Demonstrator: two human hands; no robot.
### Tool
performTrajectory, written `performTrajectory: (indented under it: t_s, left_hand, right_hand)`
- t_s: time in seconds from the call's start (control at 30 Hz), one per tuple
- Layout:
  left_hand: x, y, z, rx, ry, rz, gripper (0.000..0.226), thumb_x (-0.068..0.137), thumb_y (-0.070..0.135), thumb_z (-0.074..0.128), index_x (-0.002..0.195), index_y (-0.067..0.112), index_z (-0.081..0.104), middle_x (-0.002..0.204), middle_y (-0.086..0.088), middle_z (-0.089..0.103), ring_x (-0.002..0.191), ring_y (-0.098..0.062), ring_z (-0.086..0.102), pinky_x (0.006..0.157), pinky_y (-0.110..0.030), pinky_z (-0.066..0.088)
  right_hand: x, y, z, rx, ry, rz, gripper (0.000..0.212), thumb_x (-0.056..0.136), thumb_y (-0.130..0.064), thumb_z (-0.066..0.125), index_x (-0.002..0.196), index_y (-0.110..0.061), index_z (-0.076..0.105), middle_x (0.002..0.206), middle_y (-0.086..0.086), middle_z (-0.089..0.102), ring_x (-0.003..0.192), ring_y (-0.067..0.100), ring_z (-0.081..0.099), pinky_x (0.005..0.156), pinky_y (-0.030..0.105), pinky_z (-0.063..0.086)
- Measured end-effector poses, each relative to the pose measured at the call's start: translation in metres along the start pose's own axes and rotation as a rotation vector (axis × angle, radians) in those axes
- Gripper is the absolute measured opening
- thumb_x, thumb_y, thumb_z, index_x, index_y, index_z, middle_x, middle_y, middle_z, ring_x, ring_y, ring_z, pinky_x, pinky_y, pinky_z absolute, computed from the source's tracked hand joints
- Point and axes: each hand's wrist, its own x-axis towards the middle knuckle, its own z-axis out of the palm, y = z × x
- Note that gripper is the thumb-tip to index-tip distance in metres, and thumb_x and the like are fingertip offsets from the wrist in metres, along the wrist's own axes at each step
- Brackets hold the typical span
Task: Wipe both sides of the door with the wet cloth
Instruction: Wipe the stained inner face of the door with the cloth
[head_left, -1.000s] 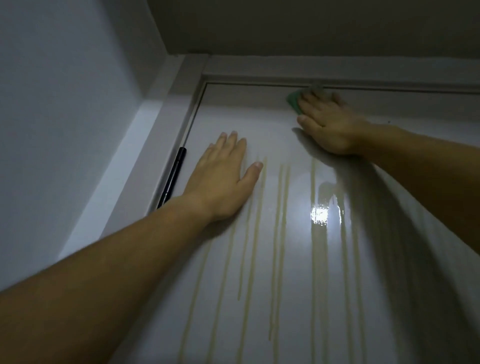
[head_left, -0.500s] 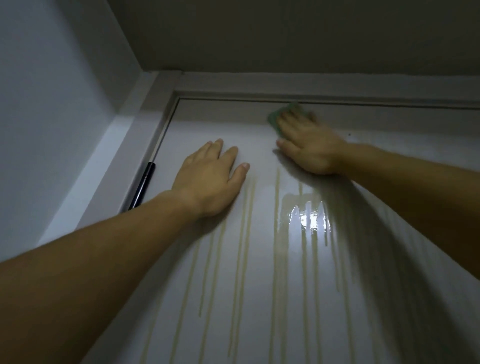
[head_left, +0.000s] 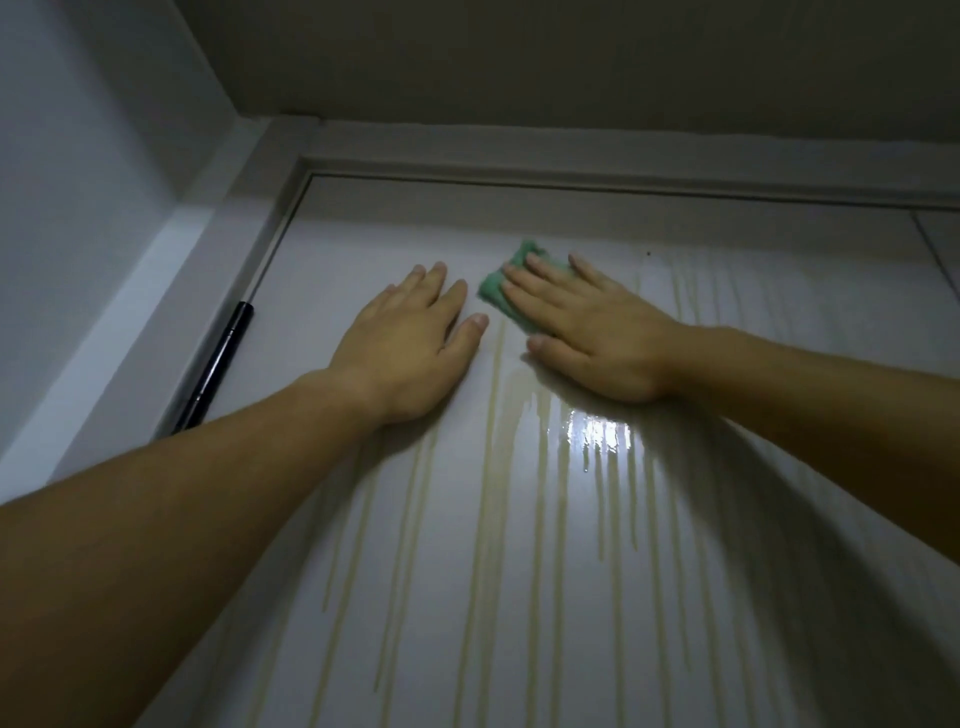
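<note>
The white door (head_left: 519, 571) fills the view, wet, with several yellowish drips running down it. My right hand (head_left: 597, 332) presses a green cloth (head_left: 498, 288) flat against the door's upper part with straight fingers; most of the cloth is hidden under the palm. My left hand (head_left: 410, 343) lies flat on the door just left of the cloth, fingers spread, holding nothing.
The door frame (head_left: 571, 150) runs along the top and down the left side. A black hinge (head_left: 215, 364) sits at the door's left edge. A white wall (head_left: 78, 208) stands close on the left, and a bright glare (head_left: 597, 431) shines under my right hand.
My right hand has slid the cloth down and to the left, away from the door's top edge, until it lies beside my left hand. More drips run below it.
</note>
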Motion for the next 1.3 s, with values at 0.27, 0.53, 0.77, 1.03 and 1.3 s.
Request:
performTrajectory:
  t_s: [0.27,0.53,0.77,1.03,1.3]
  left_hand:
    - [0.002,0.023,-0.005,0.117,0.041,-0.049,0.068,0.102,0.057,0.018,0.146,0.013,0.044,0.153,-0.020,0.042,0.140,-0.035,0.039,0.116,-0.046,0.033]
    - [0.009,0.043,0.005,0.038,0.034,0.045,0.066,0.105,0.057,0.017,0.160,0.022,0.027,0.170,-0.005,0.016,0.157,-0.025,0.012,0.127,-0.043,0.015]
    - [0.010,0.054,0.014,0.048,0.013,0.041,0.067,0.104,0.057,0.017,0.162,0.024,0.019,0.171,-0.004,0.010,0.158,-0.023,0.007,0.126,-0.041,0.010]
    - [0.011,0.067,0.014,0.057,0.035,-0.010,0.067,0.105,0.058,0.019,0.158,0.018,0.027,0.169,-0.010,0.017,0.157,-0.028,0.013,0.125,-0.045,0.013]
    - [0.020,0.088,0.017,0.039,0.021,0.034,0.067,0.104,0.059,0.018,0.161,0.022,0.022,0.170,-0.008,0.014,0.157,-0.025,0.010,0.126,-0.043,0.012]
  right_hand:
    - [0.004,0.021,-0.016,0.039,-0.009,0.265,0.072,0.103,-0.059,0.008,0.163,-0.020,-0.006,0.171,0.001,-0.010,0.156,0.015,-0.014,0.124,0.040,-0.013]
    - [-0.001,0.063,-0.029,0.008,-0.038,0.375,0.063,0.110,-0.047,0.016,0.164,-0.022,-0.005,0.171,0.001,-0.011,0.156,0.015,-0.016,0.126,0.042,-0.010]
    - [-0.046,0.036,-0.007,0.030,-0.005,0.089,0.076,0.098,-0.067,0.004,0.162,-0.028,-0.009,0.170,-0.010,-0.011,0.151,0.003,-0.020,0.122,0.035,-0.016]
    - [-0.044,0.076,-0.022,-0.007,-0.005,0.354,0.065,0.108,-0.052,0.012,0.163,-0.021,-0.007,0.171,0.001,-0.012,0.156,0.015,-0.015,0.126,0.041,-0.013]
    - [-0.060,0.090,-0.017,0.007,-0.002,0.308,0.061,0.109,-0.051,0.012,0.162,-0.027,-0.007,0.170,-0.005,-0.012,0.153,0.006,-0.017,0.120,0.032,-0.017]
